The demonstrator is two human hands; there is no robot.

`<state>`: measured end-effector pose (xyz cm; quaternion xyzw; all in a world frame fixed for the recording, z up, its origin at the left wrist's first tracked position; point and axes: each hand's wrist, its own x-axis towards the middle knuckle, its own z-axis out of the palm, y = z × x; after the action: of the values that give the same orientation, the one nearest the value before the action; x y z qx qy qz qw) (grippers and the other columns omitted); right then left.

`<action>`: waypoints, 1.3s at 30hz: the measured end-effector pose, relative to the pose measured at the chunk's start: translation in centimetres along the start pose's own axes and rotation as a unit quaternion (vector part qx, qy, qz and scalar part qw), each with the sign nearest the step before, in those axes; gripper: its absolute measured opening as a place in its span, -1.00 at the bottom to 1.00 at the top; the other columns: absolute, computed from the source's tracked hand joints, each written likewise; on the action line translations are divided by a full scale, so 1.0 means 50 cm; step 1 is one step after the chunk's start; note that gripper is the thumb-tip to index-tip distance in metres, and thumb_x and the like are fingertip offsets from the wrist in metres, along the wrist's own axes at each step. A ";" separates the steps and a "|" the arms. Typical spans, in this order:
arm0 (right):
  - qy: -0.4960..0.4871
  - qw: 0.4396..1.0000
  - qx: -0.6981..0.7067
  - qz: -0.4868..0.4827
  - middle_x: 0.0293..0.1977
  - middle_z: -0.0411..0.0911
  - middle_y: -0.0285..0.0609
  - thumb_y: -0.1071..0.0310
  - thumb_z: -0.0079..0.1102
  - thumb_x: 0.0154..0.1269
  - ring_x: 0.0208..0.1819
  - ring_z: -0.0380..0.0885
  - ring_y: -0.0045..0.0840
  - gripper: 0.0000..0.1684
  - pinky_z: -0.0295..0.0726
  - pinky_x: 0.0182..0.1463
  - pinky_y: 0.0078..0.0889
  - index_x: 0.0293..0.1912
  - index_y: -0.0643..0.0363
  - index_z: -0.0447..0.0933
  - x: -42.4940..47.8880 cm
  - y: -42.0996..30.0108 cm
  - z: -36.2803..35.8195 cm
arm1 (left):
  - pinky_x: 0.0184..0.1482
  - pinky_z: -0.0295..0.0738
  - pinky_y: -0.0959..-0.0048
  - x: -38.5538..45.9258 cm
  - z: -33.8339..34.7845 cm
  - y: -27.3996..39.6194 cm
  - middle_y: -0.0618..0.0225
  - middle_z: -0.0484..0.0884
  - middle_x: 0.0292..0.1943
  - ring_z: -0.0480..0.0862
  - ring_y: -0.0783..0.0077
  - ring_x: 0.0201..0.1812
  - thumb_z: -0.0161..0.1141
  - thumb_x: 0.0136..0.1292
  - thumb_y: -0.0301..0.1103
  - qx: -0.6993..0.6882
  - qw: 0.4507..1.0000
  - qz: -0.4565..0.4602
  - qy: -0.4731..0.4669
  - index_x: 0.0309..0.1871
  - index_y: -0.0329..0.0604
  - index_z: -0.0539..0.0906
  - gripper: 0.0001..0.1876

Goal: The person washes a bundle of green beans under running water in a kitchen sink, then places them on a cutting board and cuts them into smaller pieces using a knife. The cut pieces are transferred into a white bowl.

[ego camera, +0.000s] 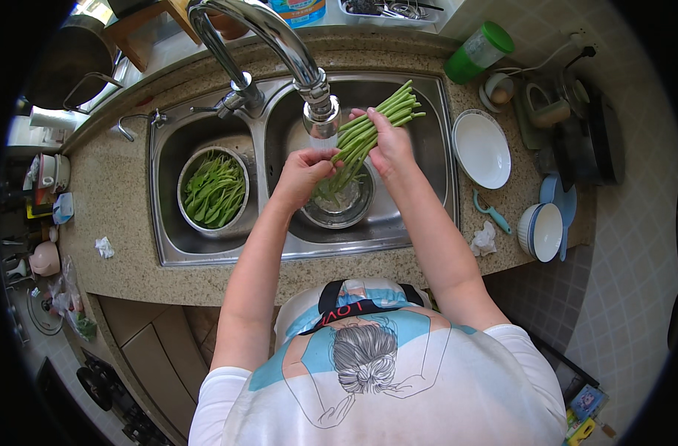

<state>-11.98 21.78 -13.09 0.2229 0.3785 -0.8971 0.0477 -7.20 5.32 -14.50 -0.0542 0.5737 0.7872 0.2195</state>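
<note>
My right hand (393, 146) grips a bundle of long green vegetable stems (372, 128) over the right sink basin. The cut ends point up and to the right, and the thinner ends hang down to the left. At the lower left of the bundle, my left hand (306, 174) pinches some stems between thumb and fingers. Water runs from the chrome faucet (319, 111) just behind my left hand. Below the stems, a round metal bowl (344, 220) holding water sits in the basin, partly hidden by the greens.
In the left basin (166, 167) stands a bowl of leafy greens (215, 189). On the counter to the right are a white plate (482, 149), a peeler with a light-blue handle (494, 214), crumpled tissue (484, 240), a white bowl (546, 231) and a green-lidded container (478, 53).
</note>
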 end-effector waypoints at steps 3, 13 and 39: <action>-0.003 1.000 -0.006 0.004 -0.25 0.56 0.03 0.46 0.05 0.26 -0.19 0.56 -0.35 -0.85 0.60 -0.12 -0.26 -0.18 0.31 0.40 0.001 0.000 -0.001 | -0.30 0.43 0.65 0.000 0.002 -0.001 0.29 0.65 -0.39 0.54 0.61 -0.43 0.13 0.14 -0.56 0.024 1.000 0.000 0.018 -0.13 -0.37 0.61 -0.79; -0.001 1.000 -0.014 0.005 -0.22 0.56 0.04 0.45 0.05 0.26 -0.16 0.56 -0.31 -0.84 0.59 -0.08 -0.24 -0.18 0.31 0.39 -0.007 0.002 -0.011 | -0.32 0.41 0.66 -0.012 0.009 -0.007 0.32 0.65 -0.40 0.54 0.62 -0.42 0.13 0.13 -0.56 0.014 1.000 -0.003 0.018 -0.17 -0.37 0.61 -0.81; 0.016 1.000 -0.007 -0.009 -0.24 0.56 0.06 0.45 0.08 0.25 -0.18 0.56 -0.30 -0.83 0.59 -0.08 -0.22 -0.18 0.32 0.38 -0.037 -0.005 -0.014 | -0.31 0.42 0.65 -0.034 0.028 -0.013 0.32 0.65 -0.40 0.53 0.63 -0.43 0.13 0.15 -0.53 0.047 0.998 0.044 0.018 -0.16 -0.39 0.60 -0.80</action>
<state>-10.15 22.32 -12.55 0.2337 0.3873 -0.8912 0.0344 -5.15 6.30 -14.04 -0.0327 0.6160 0.7671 0.1761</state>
